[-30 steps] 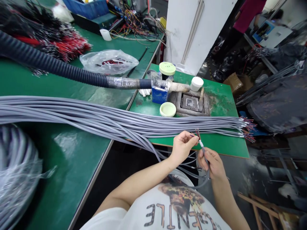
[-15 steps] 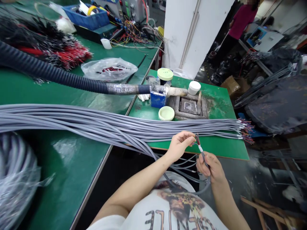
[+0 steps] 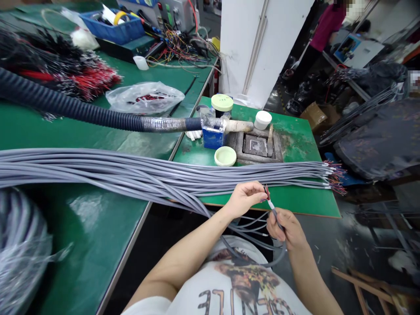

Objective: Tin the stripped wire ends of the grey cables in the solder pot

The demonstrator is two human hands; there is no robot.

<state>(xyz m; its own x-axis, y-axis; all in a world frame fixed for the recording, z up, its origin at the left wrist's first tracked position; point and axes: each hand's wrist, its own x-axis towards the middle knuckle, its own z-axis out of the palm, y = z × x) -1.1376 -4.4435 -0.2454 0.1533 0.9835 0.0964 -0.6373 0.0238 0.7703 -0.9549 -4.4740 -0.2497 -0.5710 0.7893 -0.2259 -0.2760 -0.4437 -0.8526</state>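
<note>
My right hand (image 3: 286, 226) is closed around the end of a grey cable (image 3: 274, 213), just below a white band. Thin coloured wires (image 3: 267, 192) fan out of that end, and my left hand (image 3: 246, 199) pinches some of them between thumb and fingers. From my right hand the cable loops down in front of my shirt. Beyond both hands, a thick bundle of grey cables (image 3: 183, 175) runs across the tables, its stripped ends (image 3: 334, 177) showing coloured wires at the right. A few more cable ends (image 3: 252, 229) hang below the table edge.
A ribbed black hose (image 3: 108, 117) reaches over to a blue box (image 3: 213, 136) beside a sooty square pot (image 3: 257, 145). Near it are a green-lidded jar (image 3: 222, 103), a white jar (image 3: 263, 119) and a shallow lid (image 3: 225, 156). A coworker (image 3: 328, 26) stands far right.
My left fingers have closed further over the wires, so fewer of them show. The cable end has shifted slightly, and the whole view has moved a little.
</note>
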